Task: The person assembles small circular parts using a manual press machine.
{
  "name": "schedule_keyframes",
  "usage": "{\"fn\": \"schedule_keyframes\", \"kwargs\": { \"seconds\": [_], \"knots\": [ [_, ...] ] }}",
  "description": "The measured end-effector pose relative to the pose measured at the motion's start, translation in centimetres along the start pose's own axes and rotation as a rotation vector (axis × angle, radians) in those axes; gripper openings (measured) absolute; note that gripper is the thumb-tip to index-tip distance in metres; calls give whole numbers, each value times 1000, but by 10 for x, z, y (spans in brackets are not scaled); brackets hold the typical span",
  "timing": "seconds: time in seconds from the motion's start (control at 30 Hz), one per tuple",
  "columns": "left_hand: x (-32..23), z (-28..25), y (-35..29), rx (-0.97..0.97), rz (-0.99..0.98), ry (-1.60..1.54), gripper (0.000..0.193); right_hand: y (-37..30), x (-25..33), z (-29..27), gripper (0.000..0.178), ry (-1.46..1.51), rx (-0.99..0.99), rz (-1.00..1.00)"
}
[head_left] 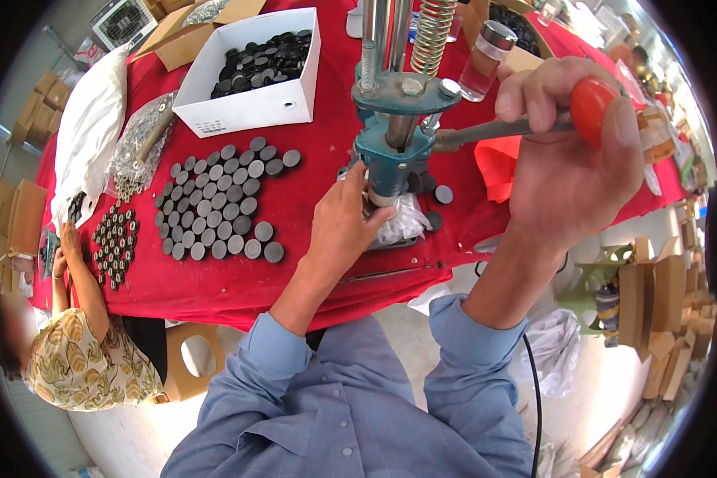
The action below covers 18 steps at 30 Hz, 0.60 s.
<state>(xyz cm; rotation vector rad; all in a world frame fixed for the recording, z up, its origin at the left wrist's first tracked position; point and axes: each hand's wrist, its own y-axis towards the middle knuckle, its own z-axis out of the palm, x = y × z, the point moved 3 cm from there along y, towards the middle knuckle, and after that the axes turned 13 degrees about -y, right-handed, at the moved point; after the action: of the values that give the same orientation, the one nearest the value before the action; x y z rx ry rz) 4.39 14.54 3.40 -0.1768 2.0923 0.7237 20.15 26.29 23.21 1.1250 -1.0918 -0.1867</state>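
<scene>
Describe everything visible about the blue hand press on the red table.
The hand press is a teal-painted metal frame standing upright on the red table, with steel columns, a coiled spring at the top and a round ram pointing down. A grey lever juts toward the right, ending in a red knob gripped by the right hand. The left hand reaches under the ram, fingers at the die. Dark round discs lie beside it.

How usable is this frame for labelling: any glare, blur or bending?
Head view: even daylight, sharp at the centre; the right hand on the red knob is crisp; the fisheye bends the red table edge; the far right rim looks washed out; black corners.
</scene>
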Motion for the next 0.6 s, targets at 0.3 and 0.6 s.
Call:
{"fn": "schedule_keyframes", "kwargs": {
  "seconds": [0.3, 0.6],
  "knots": [
    [-4, -40, -24, -44, 56, 73, 59, -68, 16, 1, 47, -55, -53, -49],
    [16, -103, -112, -121, 31, 353, 37, -152, 11, 5, 49, -122, -174, -55]
  ]
}}
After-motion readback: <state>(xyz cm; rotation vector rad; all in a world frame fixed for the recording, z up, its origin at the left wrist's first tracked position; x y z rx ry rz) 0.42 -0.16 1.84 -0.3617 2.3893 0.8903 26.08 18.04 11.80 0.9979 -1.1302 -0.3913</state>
